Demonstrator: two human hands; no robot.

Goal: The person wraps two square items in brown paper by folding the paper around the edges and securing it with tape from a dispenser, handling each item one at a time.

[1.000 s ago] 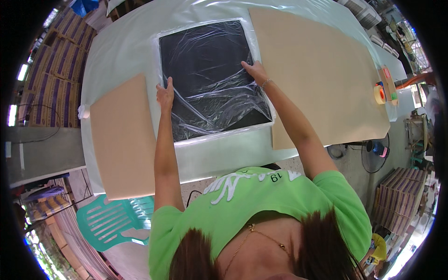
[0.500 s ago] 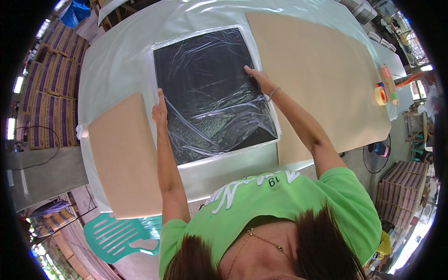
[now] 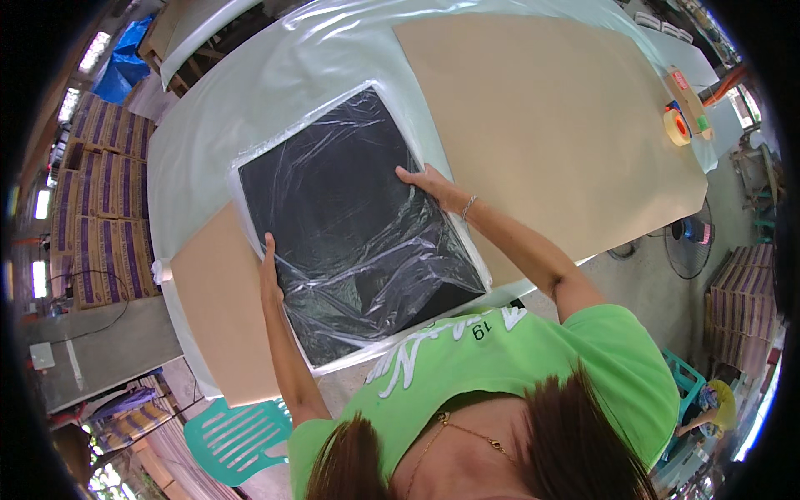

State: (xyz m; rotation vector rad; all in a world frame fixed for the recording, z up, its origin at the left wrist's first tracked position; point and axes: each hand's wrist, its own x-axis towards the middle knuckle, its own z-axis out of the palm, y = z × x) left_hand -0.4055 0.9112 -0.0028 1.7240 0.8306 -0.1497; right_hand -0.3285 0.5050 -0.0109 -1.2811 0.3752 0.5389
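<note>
A flat, rectangular black panel (image 3: 333, 196) with pale edges is wrapped in clear, wrinkled plastic. My left hand (image 3: 271, 271) grips its left edge, thumb lying along the top face. On the opposite edge, farther up, my right hand (image 3: 433, 186) holds it with the thumb over the face and the other fingers mostly hidden. The panel is slightly turned, its near edge close to my body. Its left side overlaps a brown paper sheet (image 3: 218, 308); a larger brown paper sheet (image 3: 558, 142) lies to the right. I cannot tell whether the panel's underside touches the table.
Pale plastic covers the table (image 3: 196, 142). A tape roll (image 3: 677, 127) and a small long box (image 3: 685, 93) sit at the right. Carton stacks (image 3: 108, 200) stand left, a green chair (image 3: 237, 437) near left, a fan (image 3: 690, 243) right. Another person (image 3: 718, 404) is at lower right.
Both hands have brought the wrapped panel nearer to my body and leftward, so it now covers part of the left paper sheet. The view has shifted as well.
</note>
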